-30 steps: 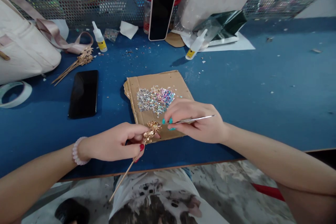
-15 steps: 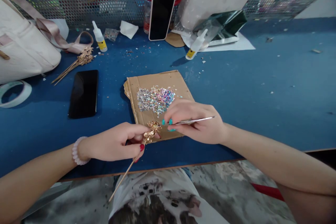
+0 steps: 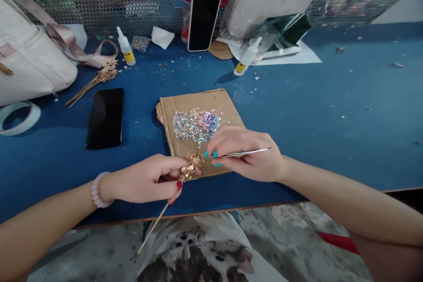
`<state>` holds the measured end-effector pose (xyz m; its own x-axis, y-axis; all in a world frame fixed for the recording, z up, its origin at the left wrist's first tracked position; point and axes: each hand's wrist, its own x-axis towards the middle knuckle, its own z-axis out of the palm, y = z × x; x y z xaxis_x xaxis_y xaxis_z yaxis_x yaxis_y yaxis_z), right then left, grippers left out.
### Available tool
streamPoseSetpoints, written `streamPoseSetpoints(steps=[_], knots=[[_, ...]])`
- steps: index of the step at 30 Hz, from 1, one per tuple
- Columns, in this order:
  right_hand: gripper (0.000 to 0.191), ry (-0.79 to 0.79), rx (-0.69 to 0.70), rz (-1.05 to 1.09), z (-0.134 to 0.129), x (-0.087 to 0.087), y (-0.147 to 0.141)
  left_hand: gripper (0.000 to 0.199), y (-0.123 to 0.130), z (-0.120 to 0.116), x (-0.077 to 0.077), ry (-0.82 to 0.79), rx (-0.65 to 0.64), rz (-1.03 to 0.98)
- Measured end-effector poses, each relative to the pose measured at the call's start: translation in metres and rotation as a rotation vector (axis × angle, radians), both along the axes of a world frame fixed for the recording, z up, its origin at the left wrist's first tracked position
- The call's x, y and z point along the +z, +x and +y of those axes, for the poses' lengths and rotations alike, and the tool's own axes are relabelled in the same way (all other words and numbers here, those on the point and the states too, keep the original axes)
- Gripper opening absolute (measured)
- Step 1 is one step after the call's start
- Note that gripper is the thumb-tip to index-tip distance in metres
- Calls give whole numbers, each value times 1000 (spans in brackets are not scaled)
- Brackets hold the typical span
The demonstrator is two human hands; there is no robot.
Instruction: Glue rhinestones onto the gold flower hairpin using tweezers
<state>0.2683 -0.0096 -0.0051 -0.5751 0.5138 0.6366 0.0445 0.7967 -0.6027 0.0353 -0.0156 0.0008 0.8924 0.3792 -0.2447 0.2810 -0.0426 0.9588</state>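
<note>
**One gold flower stick (image 3: 188, 171), one slender metal tool (image 3: 243, 153)**

Directions read from the centre of the cardboard (image 3: 211, 95), with 12 o'clock away from the wearer. The flower stick lies over its 6 o'clock edge; its shaft slants out toward 7 o'clock. The left hand (image 3: 145, 179) pinches the stick beneath its head between thumb and fingers. The right hand (image 3: 246, 143) pinches the tool in its fingertips, the shank pointing to 3 o'clock and the tip at the flower head; whether the two touch cannot be told.

Good practice, as judged here: the left hand anchors the head firmly without crushing its petals, while the right moves from the fingers alone, lightly and at a low angle. Sleeve-free wrists held low should limit tremor and spare the heap of glittering chips (image 3: 195, 125) an accidental brush.

Count: one cardboard; one heap, its chips beyond counting; two glue bottles, one between 10 and 11 o'clock (image 3: 126, 50), one at 1 (image 3: 244, 61); two phones, a black one at 9 (image 3: 105, 118) and a pale-edged one at 12 (image 3: 205, 14); one tape roll (image 3: 34, 116), farther out at 9; one bundle of gold sticks (image 3: 107, 71) at 10, its number unclear.
</note>
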Motion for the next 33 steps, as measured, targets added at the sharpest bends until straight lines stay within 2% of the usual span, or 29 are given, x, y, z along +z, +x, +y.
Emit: streamPoseSetpoints(steps=[6, 11, 19, 27, 33], knots=[[9, -5, -7, -8, 0, 0, 0, 35, 0, 0, 0, 18, 0, 29], [9, 2, -11, -8, 0, 0, 0, 44, 0, 0, -1, -7, 2, 2], [8, 25, -5, 11, 0, -1, -1, 42, 1, 2, 1, 13, 23, 33], [9, 59, -29, 17, 4, -6, 0, 36, -2, 5, -6, -90, 127, -32], [6, 92, -28, -11, 3, -8, -4, 32, -1, 5, -4, -130, 151, -55]])
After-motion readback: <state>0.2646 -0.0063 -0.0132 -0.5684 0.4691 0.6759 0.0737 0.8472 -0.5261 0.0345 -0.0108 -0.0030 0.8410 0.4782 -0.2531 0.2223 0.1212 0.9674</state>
